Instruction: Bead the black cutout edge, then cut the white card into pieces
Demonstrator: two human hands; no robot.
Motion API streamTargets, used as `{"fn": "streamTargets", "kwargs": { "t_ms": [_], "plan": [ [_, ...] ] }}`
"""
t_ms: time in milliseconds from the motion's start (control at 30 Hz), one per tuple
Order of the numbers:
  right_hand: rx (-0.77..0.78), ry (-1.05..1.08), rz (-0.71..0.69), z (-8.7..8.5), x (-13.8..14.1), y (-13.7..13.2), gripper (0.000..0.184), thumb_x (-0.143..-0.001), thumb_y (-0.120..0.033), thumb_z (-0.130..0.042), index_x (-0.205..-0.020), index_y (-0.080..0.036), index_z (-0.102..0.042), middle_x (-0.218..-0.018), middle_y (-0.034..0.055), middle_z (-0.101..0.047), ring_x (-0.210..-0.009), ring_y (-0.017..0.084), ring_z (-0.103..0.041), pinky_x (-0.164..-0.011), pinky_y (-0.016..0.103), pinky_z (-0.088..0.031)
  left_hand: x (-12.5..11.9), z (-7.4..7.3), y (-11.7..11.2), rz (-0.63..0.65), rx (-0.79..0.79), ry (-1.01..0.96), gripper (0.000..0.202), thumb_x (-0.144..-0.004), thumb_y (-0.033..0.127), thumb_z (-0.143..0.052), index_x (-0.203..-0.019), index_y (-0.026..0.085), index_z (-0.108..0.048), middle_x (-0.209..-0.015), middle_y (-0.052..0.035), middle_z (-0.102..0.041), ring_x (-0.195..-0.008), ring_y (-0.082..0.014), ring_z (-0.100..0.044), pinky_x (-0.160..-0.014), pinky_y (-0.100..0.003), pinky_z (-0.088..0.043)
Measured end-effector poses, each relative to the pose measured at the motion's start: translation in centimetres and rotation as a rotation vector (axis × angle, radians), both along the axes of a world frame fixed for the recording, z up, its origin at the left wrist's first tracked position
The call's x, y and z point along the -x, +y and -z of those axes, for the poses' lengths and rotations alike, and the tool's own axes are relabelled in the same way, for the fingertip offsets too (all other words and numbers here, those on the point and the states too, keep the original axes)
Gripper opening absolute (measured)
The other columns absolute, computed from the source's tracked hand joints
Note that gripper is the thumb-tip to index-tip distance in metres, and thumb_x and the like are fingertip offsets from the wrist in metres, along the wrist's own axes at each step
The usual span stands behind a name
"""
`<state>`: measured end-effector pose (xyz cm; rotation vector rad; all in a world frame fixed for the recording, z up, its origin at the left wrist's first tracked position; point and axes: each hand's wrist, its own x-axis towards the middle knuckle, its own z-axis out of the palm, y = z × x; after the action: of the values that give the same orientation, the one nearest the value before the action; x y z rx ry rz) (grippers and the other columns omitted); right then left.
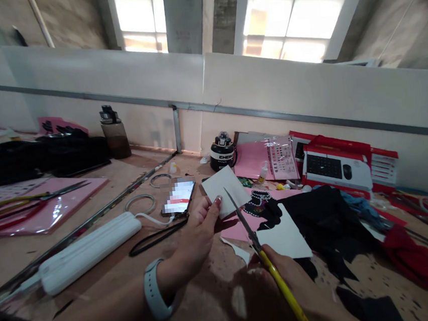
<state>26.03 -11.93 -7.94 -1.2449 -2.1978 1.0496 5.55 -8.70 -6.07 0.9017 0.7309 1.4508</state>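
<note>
Yellow-handled scissors with dark metal blades (282, 284): lower centre of the frame, pointing up and left.
Right hand (284, 263): lower centre-right, closed round the yellow handles, fingers partly hidden.
Pale wristband (154, 290): lower left of centre, on the left wrist.
Curved white paper scrap (238, 250): on the brown surface (208, 305), near the right hand.
Left hand (200, 223): centre, thumb and fingers pinched on the lower left part of a white four-sided card (225, 178).
Pinched card: centre; the scissor tip overlaps it in view, contact cannot be told.
White flat sheet (287, 236): right of centre, beside a black beaded fabric piece (262, 209).
Black phone, screen lit (188, 189): left of the pinched card.
Black-and-white bottle (221, 153): beyond the card, near the pale wall (191, 125).
</note>
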Motion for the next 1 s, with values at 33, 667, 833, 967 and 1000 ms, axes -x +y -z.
{"fn": "streamTargets", "kwargs": {
  "t_ms": [33,667,833,967,1000],
  "plan": [
    [-0.005,-0.005,-0.001,0.0,0.0,0.0,0.054,-0.088,-0.068,-0.033,-0.095,-0.018,-0.052,-0.089,0.0107,-0.065,-0.077,0.025,-0.062,-0.07,0.035,-0.045,0.0,0.0,0.0,-0.001,-0.003,0.005,0.038,-0.085,0.04,-0.067,-0.117,0.02,-0.06,-0.108,-0.0071,-0.071,-0.098,-0.0223,-0.068,-0.092,-0.041,-0.054],
    [-0.028,-0.138,0.049,0.3,0.5,0.1,0.059,-0.083,-0.074,-0.02,-0.084,-0.02,-0.044,-0.081,0.0119,-0.064,-0.069,0.025,-0.058,-0.065,0.035,-0.044,0.0,-0.2,0.1,-0.004,-0.021,0.053,0.038,-0.086,0.041,-0.065,-0.115,0.018,-0.059,-0.109,-0.0084,-0.069,-0.097,-0.0227,-0.067,-0.081,-0.036,-0.058],
    [-0.045,-0.152,0.067,1.1,0.4,0.2,0.057,-0.086,-0.071,-0.019,-0.083,-0.021,-0.046,-0.078,0.0105,-0.065,-0.067,0.024,-0.059,-0.063,0.033,-0.042,-0.1,-0.5,-0.2,-0.007,-0.016,0.084,0.04,-0.087,0.043,-0.063,-0.116,0.017,-0.058,-0.109,-0.0089,-0.069,-0.096,-0.022,-0.067,-0.077,-0.033,-0.058],
    [-0.04,-0.169,0.088,1.2,0.4,0.2,0.059,-0.086,-0.073,-0.018,-0.079,-0.022,-0.046,-0.075,0.0093,-0.064,-0.064,0.022,-0.057,-0.06,0.031,-0.041,-0.2,-0.6,-0.1,-0.005,-0.02,0.083,0.041,-0.086,0.044,-0.063,-0.117,0.017,-0.059,-0.109,-0.0093,-0.069,-0.095,-0.0221,-0.067,-0.077,-0.033,-0.058],
    [-0.039,-0.178,0.097,1.2,0.4,0.2,0.059,-0.085,-0.074,-0.017,-0.078,-0.022,-0.045,-0.074,0.009,-0.064,-0.064,0.022,-0.057,-0.059,0.03,-0.04,-0.2,-0.6,-0.1,-0.003,-0.021,0.083,0.041,-0.086,0.044,-0.063,-0.117,0.017,-0.059,-0.109,-0.0093,-0.069,-0.095,-0.0219,-0.067,-0.077,-0.034,-0.058]
  ]
}}
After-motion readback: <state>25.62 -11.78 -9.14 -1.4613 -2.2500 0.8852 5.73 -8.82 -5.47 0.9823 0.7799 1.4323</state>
